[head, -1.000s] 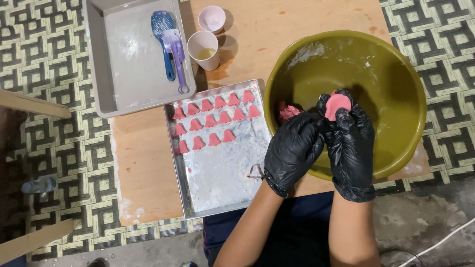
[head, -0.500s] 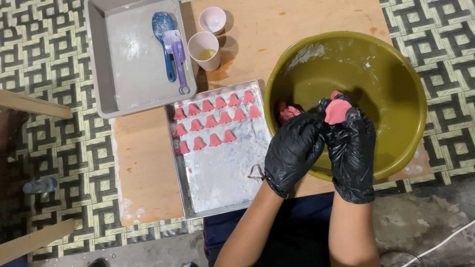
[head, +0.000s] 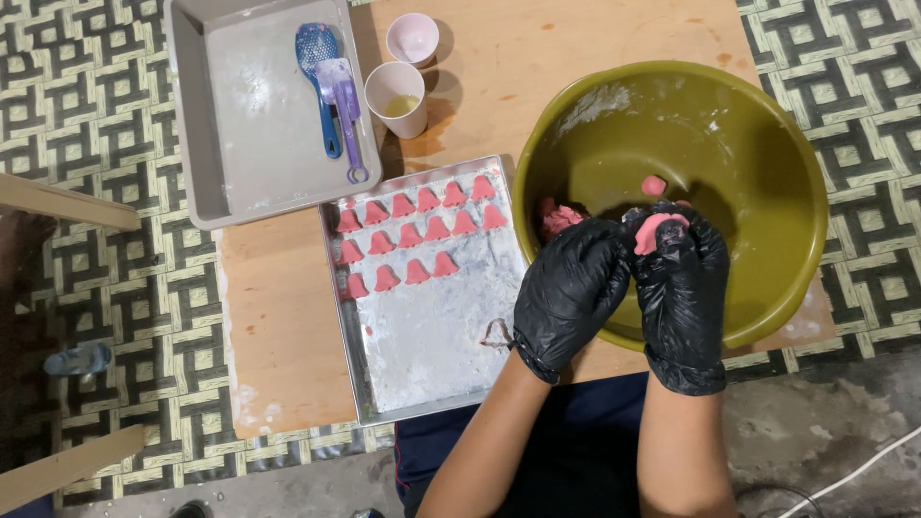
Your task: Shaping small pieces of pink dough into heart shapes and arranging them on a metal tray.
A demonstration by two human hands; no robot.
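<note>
Both hands in black gloves, poised over the big olive-green bowl (head: 672, 182). Right hand (head: 683, 288) curled shut around a small pink piece of dough (head: 658, 230), thumb pressing on top of it; left hand (head: 568, 288) bent in from the side, fingertips closed against the same piece, helping to pinch it into shape. Deeper in the bowl, a lump of pink dough (head: 554, 219) by the left fingertips, plus one small pink bit (head: 653, 185) lying loose just beyond. On the wooden board, just beside the bowl, a floured steel tray (head: 432, 345) with three rows of little pink bell-shaped pieces (head: 414, 233) packed into its far end, roughly a third of the surface taken, the near two thirds bare flour. So, by the look of it: a good batch shaped and laid out, one more under the fingers, and only a modest amount of dough left in the bowl. Off to the far side, a grey plastic tray (head: 259, 125) with a blue slotted scoop (head: 318, 67) and a lilac utensil (head: 343, 96), then a paper cup with yellowish liquid (head: 395, 98) and a smaller pinkish cup (head: 413, 38).
</note>
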